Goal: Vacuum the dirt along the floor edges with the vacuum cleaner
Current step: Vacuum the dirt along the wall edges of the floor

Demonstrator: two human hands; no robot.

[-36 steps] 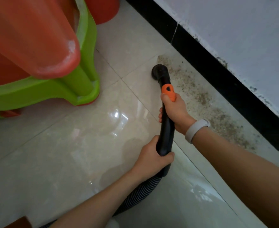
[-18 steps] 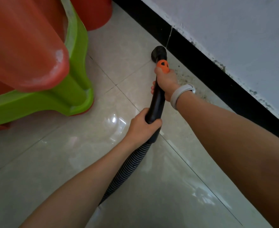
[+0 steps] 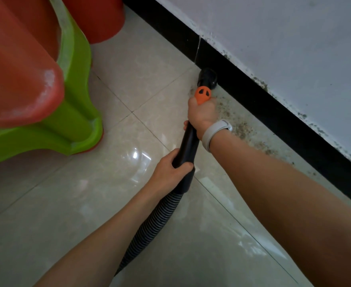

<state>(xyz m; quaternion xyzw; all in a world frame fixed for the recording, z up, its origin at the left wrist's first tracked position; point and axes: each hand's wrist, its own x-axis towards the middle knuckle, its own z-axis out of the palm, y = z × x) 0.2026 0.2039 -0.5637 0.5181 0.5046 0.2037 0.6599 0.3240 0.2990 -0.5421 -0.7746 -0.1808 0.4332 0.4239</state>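
A black vacuum wand (image 3: 188, 145) with an orange slider (image 3: 202, 94) points toward the wall. Its round black nozzle (image 3: 208, 77) sits on the floor against the black skirting (image 3: 273, 108). My right hand (image 3: 201, 114) grips the wand just behind the orange slider; a pale band is on that wrist. My left hand (image 3: 170, 171) grips the wand's lower end, where the ribbed grey hose (image 3: 149, 230) begins. A strip of dark dirt (image 3: 242, 129) lies along the floor edge, to the right of my right hand.
Stacked orange and green plastic stools (image 3: 46, 96) stand at the left, close to the wand. A red plastic piece (image 3: 102, 19) sits behind them near the skirting. The glossy beige tile floor (image 3: 67, 204) spreads below. The white wall (image 3: 294, 38) is stained near its base.
The nozzle has been pushed forward and right from the open tile to the skirting. Both hands moved along with the wand, keeping their grips.
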